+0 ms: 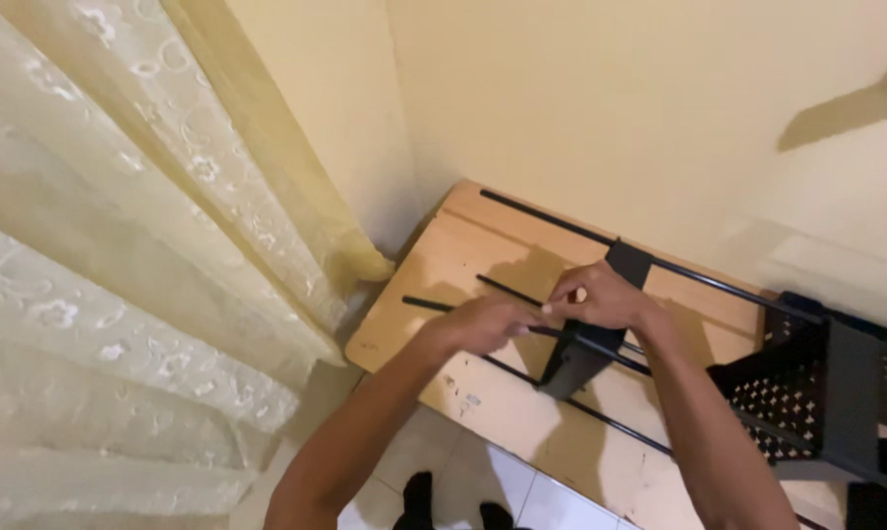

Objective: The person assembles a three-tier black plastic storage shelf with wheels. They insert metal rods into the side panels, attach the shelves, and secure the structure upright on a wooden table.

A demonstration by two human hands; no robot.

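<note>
— Surface and room?

— Light wooden board [434, 270], lying flat in a corner. Pale yellow walls [581, 108] behind the board and to its left. Cream lace curtain [120, 255] hanging left of the board, its lower fold almost at the board's near left corner. White floor tiles [483, 481] below the board's near edge. Scuffed, whitish patches along that edge.

— On the board?

— Thin black metal rods [551, 224], several, running roughly side by side across the board. A flat black bracket [573, 361] crossing them near the board's middle. At the board's right end, a black perforated rack [807, 393], partly out of frame.

— Long axis of the rods?

— Diagonal: from the board's far left corner down toward its near right end, along the board's length. Free tips pointing at the curtain side; the other ends heading off toward the rack. Bracket set across the rods, from the far rod down toward the near edge, and somewhat tilted.

— Hands?

— Both over the board's middle, close together, almost touching. Left hand [483, 324] pinched shut on a rod [426, 305] whose short free end sticks out toward the curtain. Right hand [600, 297] pressed on the upper part of the bracket, fingers curled over it; full grasp or mere pressing, hard to tell. Shadows of both falling on the wood just behind.
</note>
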